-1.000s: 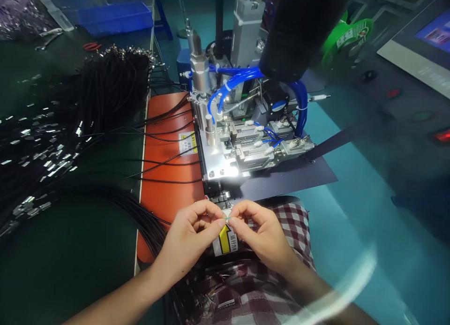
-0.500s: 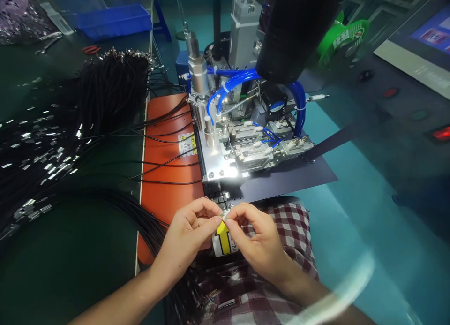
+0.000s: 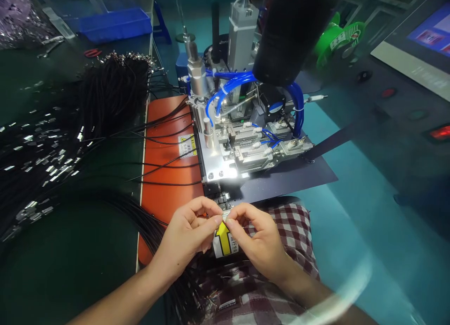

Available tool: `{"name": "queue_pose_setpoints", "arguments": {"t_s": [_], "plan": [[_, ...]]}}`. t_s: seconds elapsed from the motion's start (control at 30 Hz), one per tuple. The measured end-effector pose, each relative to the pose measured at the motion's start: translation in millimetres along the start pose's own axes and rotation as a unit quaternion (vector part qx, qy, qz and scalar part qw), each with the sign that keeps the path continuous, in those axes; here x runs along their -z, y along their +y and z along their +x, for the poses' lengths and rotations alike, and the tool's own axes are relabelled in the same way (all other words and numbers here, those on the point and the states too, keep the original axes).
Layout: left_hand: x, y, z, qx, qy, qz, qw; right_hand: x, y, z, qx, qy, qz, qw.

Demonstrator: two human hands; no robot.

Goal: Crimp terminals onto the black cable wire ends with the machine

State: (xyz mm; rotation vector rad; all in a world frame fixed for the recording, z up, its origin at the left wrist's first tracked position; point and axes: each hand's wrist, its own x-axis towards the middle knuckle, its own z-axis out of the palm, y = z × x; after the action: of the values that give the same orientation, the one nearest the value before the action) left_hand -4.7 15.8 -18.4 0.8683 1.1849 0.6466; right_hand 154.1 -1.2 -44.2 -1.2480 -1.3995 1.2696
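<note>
My left hand (image 3: 190, 231) and my right hand (image 3: 258, 231) meet near the front end of a metal machine (image 3: 225, 156). Thumb and forefinger are pinched together on each hand, the fingertips almost touching. Whatever lies between them is too small to make out. Just below the fingertips shows a label with a yellow arrow (image 3: 223, 238). Beyond them is a small dark metal track (image 3: 222, 198). Several black cables (image 3: 168, 164) run across the orange plate (image 3: 168, 198) to the machine's left edge.
Large bundles of black cables (image 3: 108, 90) with shiny ends lie at left. A blue tray (image 3: 114, 25) and red-handled tool (image 3: 93, 53) are behind. A black cylinder (image 3: 281, 34) hangs over the machine. Right are a green spool (image 3: 339, 39) and a control panel with a screen (image 3: 431, 36).
Both hands keep nearly the same pinched pose at the same place. The view has shifted very slightly.
</note>
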Motion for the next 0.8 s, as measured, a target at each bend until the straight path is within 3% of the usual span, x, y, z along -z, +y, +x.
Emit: {"name": "queue_pose_setpoints", "arguments": {"t_s": [0.17,0.47,0.8], "plan": [[1.6,0.0,1.2,-0.003,-0.028,0.002,1.0,-0.3,-0.8,3.2,-0.073,-0.008,0.068,0.995],[-1.2,3.0,1.4,-0.007,-0.011,0.046,0.999,-0.9,-1.0,0.3,-0.037,0.003,0.034,0.999],[-1.1,0.9,1.1,-0.006,0.005,0.012,1.0,-1.0,-2.5,2.0,-0.101,-0.013,0.088,0.991]]}}
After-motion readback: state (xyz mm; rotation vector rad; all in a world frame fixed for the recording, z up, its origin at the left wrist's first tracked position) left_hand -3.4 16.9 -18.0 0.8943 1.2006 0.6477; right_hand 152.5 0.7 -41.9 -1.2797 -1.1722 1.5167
